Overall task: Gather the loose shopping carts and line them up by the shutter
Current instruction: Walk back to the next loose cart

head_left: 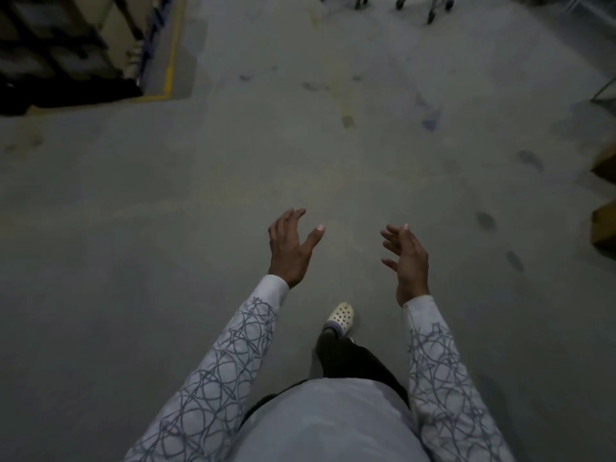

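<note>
Left grip point(290, 251) and right grip point(408, 258) raised over the grey floor point(166, 261), fingers spread and loosely curled, holding nothing; shopping carts point(431, 17) well ahead at the top edge, only wheels showing.

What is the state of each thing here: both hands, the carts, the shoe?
left hand: open, fingers spread, holding nothing.
right hand: open, fingers relaxed, holding nothing.
shopping carts: upright on wheels at the top edge, untouched, baskets out of view.
shoe: worn on the foot, forward of the body.
</note>
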Available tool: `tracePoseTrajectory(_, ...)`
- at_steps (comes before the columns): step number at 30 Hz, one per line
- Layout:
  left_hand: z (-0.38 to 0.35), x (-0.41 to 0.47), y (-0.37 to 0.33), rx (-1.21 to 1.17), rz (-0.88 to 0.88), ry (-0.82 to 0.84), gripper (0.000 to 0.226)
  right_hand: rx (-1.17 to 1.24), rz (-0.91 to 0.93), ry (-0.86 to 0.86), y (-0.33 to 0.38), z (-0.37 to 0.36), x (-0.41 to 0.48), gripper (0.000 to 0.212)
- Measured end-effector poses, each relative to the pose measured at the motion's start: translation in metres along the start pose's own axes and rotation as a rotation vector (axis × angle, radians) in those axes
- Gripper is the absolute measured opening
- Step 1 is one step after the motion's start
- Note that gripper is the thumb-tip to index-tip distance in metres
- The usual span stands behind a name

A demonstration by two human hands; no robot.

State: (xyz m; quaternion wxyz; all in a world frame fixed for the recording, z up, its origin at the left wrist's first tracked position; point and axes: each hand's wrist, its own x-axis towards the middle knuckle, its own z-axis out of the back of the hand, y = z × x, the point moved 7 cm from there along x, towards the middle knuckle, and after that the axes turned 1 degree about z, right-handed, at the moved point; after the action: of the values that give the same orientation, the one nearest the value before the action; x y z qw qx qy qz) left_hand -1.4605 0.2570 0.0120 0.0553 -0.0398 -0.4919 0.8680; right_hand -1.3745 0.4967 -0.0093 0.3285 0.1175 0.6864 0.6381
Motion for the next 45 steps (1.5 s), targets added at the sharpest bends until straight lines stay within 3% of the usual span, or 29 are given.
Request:
tracePoseTrajectory(12, -0.086, 0.266, -0.075, -0.105, -0.003, 0.012, 0.071, 0.084, -0.025, -0.056, 0.114, -0.022, 0.253, 0.046)
tracePoseTrajectory(17, -0.114, 0.369, -0.060, -0.200, 0.102, 0.037, 0.060, 0.117, -0.065, -0.009, 0.139, -0.045, 0.342, 0.046)
tracePoseTrajectory(22, -0.142, 0.486, -0.043, -0.368, 0.179, 0.066, 0.042, 0.037, 0.011, -0.017, 0.171, -0.075, 0.456, 0.037)
tracePoseTrajectory(29, -0.176, 0.675, -0.064, -0.374, 0.244, 0.213, 0.053, 0.097, -0.051, -0.002, 0.247, -0.131, 0.612, 0.032)
tracePoseTrajectory(35, -0.222, 0.833, -0.126, -0.259, 0.136, 0.377, 0.059, 0.065, -0.109, -0.053, 0.283, -0.157, 0.721, 0.027)
tracePoseTrajectory(45, -0.319, 1.077, -0.240, -0.305, -0.105, 0.442, 0.034, -0.014, -0.439, -0.191, 0.219, -0.160, 0.929, 0.025)
